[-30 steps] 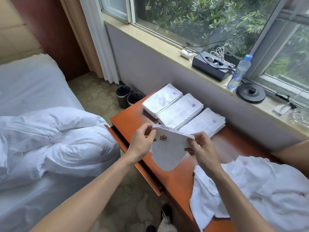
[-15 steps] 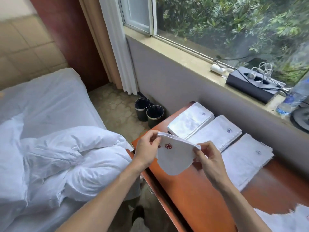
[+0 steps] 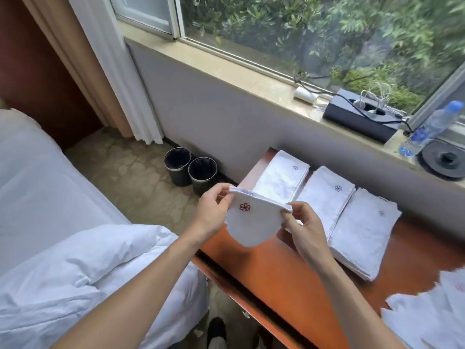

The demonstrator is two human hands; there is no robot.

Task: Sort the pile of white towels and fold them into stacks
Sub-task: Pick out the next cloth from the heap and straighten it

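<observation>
A small white towel [image 3: 254,222] with a red flower emblem hangs folded in the air over the near left end of the orange table [image 3: 284,278]. My left hand [image 3: 214,210] pinches its upper left corner and my right hand [image 3: 304,227] pinches its upper right corner. Behind it, three stacks of folded white towels lie side by side on the table: the left stack [image 3: 283,176], the middle stack [image 3: 327,195] and the right stack [image 3: 364,233]. The loose pile of white towels [image 3: 432,316] shows at the lower right edge.
Two black bins [image 3: 191,170] stand on the floor by the table's far left corner. A bed with a white duvet [image 3: 75,260] fills the left. The windowsill [image 3: 251,79] holds a black box with cables [image 3: 362,117], a water bottle [image 3: 432,127] and a round black base [image 3: 445,159].
The view swung left and then back a little, so the loose pile has slid to the right edge. Both hands keep the same towel stretched between them, now slightly nearer the stacks.
</observation>
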